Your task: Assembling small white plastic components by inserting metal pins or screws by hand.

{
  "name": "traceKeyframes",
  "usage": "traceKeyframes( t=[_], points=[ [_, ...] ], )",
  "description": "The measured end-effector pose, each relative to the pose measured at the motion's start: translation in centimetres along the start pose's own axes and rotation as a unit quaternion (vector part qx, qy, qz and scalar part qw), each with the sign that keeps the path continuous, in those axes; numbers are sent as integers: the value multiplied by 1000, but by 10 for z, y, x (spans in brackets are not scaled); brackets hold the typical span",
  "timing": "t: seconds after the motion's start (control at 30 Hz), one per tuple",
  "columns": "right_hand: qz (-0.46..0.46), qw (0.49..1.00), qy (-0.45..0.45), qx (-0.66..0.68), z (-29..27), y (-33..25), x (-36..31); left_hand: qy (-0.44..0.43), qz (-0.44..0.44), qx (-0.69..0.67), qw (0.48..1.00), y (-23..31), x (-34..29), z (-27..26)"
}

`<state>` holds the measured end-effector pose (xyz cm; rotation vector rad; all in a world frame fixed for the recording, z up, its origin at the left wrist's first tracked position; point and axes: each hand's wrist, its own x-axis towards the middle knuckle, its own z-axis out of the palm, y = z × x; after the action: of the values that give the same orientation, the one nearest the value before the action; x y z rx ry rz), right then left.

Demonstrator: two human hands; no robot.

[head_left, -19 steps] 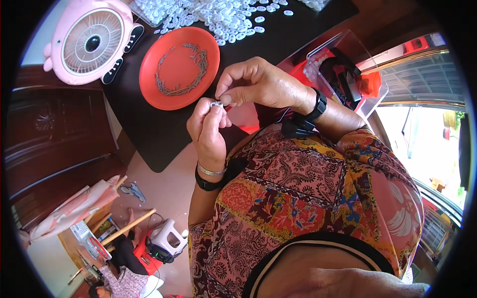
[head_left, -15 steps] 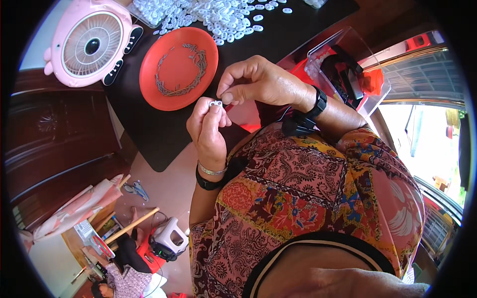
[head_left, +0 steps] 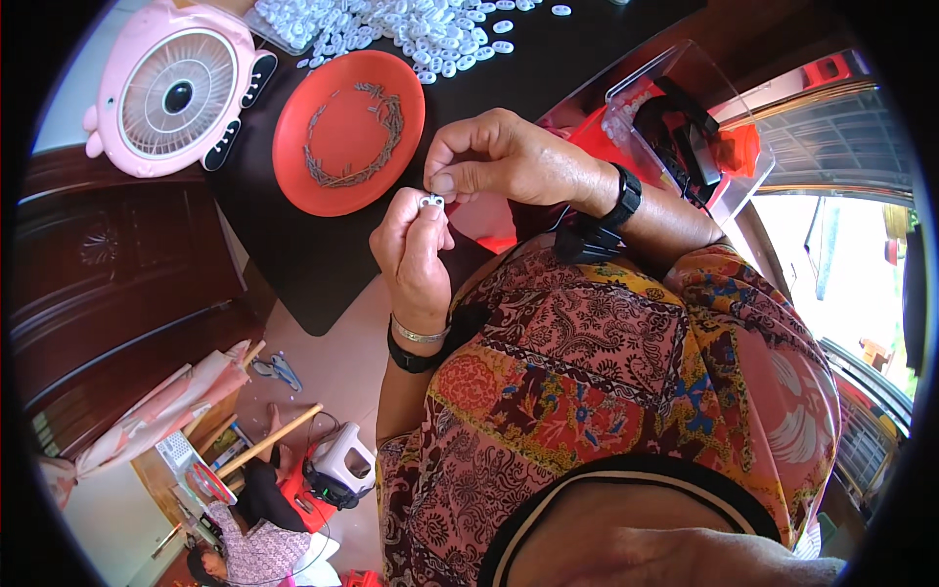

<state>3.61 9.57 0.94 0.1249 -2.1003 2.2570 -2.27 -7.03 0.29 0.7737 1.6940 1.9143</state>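
My left hand (head_left: 416, 259) pinches a small white oval plastic piece with holes (head_left: 431, 202) between thumb and fingers. Just above it, my right hand (head_left: 489, 161) has its thumb and forefinger pressed together at the edge of the piece. Whatever those fingertips grip is too small to make out. Beyond my hands, to the left, lies a round red plate (head_left: 337, 201) with many thin grey pins or screws (head_left: 389, 127) in a ring. A heap of similar white oval pieces (head_left: 391, 29) covers the far part of the black table (head_left: 509, 83).
A pink animal-shaped fan (head_left: 171, 88) stands at the far left. To the right is a clear plastic box (head_left: 636, 83) with black and red items inside. On the lower left, another person (head_left: 259, 553) sits by a wooden table and a red stool.
Both hands keep the same pinch, with the white piece tilted slightly and the right thumb a little closer over it. The view has shifted slightly.
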Motion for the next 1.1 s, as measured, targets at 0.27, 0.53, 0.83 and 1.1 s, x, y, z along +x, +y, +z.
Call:
traceKeyframes(
  t=[0.27,0.53,0.83,1.1],
  points=[
    [-66,984,-8,-164,-4,-6,-2,-22,9,80,997,-1,0,-3],
    [-77,978,-6,-194,-1,-8,-5,-20,-6,89,996,-2,-2,2],
    [-24,995,11,-96,-8,-12,-8,-7,8,60,998,-6,-2,3],
    [-105,783,306,-531,-111,0,-3,-5,-7,-12,1000,-6,-2,1]
  ],
)
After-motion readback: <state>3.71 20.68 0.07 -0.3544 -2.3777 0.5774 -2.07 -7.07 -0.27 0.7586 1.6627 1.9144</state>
